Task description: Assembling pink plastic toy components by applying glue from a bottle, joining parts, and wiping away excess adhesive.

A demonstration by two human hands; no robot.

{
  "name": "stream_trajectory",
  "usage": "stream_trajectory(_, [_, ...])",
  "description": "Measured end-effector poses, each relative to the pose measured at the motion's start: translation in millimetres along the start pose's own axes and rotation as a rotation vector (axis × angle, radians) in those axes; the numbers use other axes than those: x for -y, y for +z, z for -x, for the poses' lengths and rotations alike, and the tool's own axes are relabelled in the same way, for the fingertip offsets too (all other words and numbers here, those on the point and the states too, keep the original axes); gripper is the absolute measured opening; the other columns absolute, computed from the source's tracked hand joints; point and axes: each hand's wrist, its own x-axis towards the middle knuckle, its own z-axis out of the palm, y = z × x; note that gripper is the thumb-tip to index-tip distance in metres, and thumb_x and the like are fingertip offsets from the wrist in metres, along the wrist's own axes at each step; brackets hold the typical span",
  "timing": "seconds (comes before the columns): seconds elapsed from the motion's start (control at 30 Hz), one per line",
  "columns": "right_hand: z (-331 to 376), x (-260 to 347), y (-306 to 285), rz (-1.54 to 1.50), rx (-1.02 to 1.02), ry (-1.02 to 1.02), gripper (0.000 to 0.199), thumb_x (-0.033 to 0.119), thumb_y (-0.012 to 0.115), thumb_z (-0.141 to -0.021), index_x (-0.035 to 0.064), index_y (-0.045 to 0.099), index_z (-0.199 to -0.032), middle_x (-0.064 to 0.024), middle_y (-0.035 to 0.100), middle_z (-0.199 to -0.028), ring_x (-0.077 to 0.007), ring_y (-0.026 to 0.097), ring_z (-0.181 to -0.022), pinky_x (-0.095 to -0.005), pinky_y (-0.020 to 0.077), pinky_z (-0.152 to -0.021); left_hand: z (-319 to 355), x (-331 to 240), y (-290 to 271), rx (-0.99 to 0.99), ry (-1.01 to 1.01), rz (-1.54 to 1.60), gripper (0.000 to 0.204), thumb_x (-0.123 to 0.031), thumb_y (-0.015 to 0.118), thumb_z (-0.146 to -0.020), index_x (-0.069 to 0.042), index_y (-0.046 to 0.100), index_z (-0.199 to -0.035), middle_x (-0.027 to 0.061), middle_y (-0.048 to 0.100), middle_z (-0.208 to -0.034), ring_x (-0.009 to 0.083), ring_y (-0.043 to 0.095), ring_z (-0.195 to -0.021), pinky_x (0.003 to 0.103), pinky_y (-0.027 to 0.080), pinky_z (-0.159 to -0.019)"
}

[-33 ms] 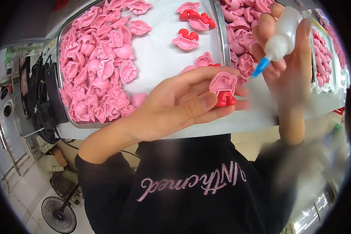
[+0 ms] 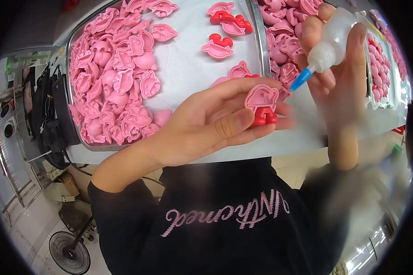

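Behind the hands, a metal tray (image 2: 73,119) brims with pink pieces (image 2: 110,87). Left hand (image 2: 206,123) pinches a pink-and-red toy part (image 2: 261,104); right hand (image 2: 339,68) grips a white squeeze bottle (image 2: 328,43), blue tip just above that part.

The pink piece (image 2: 261,97) and red piece (image 2: 264,117) look like smooth matt plastic. Just right of them, the bottle (image 2: 331,43) is translucent soft plastic with a glossy blue nozzle (image 2: 300,79). The tray (image 2: 259,41) rim behind is shiny metal.

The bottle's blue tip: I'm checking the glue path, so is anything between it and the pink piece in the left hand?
Nothing visible. The blue tip of the bottle in the right hand points across an open gap at the pink piece pinched in the left hand.
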Motion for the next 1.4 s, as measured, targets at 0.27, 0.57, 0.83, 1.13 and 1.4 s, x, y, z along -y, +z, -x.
stream_trajectory(0.27, [-2, 2, -20, 0.139, 0.403, -0.073, 0.043, 0.042, 0.032, -0.091, 0.0024, 0.040, -0.107, -0.0166, 0.056, -0.088, -0.0077, 0.041, -0.043, -0.0165, 0.0366, -0.043, 2, 6, -7, 0.063, 0.046, -0.107, 0.059, -0.030, 0.044, -0.088, -0.001, 0.018, -0.133, 0.0254, 0.042, -0.120, 0.0369, 0.042, -0.114, 0.037, 0.038, -0.093])
stream_trajectory(0.57, [4, 0, -17, 0.389, 0.311, -0.143, 0.051, 0.048, 0.035, -0.088, 0.0009, 0.037, -0.109, -0.0133, 0.056, -0.079, -0.0044, 0.037, -0.035, -0.0144, 0.0304, -0.033, 1, 8, -9, 0.091, 0.069, -0.149, 0.057, -0.032, 0.044, -0.088, -0.005, 0.020, -0.133, 0.0265, 0.043, -0.119, 0.0343, 0.046, -0.111, 0.040, 0.040, -0.091])
stream_trajectory(0.83, [4, 0, -19, 0.439, 0.342, -0.148, 0.053, 0.049, 0.036, -0.088, 0.0004, 0.036, -0.108, -0.0142, 0.056, -0.078, -0.0042, 0.037, -0.036, -0.0143, 0.0309, -0.034, 3, 9, -8, 0.076, 0.103, -0.178, 0.057, -0.032, 0.043, -0.088, -0.005, 0.021, -0.133, 0.0262, 0.044, -0.118, 0.0330, 0.048, -0.109, 0.040, 0.040, -0.090])
stream_trajectory(1.13, [5, -1, -21, 0.498, 0.339, -0.171, 0.055, 0.050, 0.038, -0.086, 0.0003, 0.035, -0.109, -0.0152, 0.056, -0.079, -0.0052, 0.038, -0.037, -0.0168, 0.0363, -0.037, 3, 9, -10, 0.074, 0.102, -0.212, 0.057, -0.031, 0.043, -0.089, -0.005, 0.020, -0.133, 0.0253, 0.044, -0.118, 0.0317, 0.048, -0.109, 0.039, 0.040, -0.091])
stream_trajectory(1.4, [4, 0, -19, 0.533, 0.348, -0.203, 0.055, 0.050, 0.039, -0.086, -0.0004, 0.036, -0.107, -0.0154, 0.056, -0.078, -0.0063, 0.039, -0.038, -0.0173, 0.0373, -0.038, 1, 10, -11, 0.078, 0.114, -0.211, 0.056, -0.031, 0.043, -0.089, -0.004, 0.020, -0.133, 0.0250, 0.045, -0.118, 0.0317, 0.048, -0.109, 0.039, 0.040, -0.091])
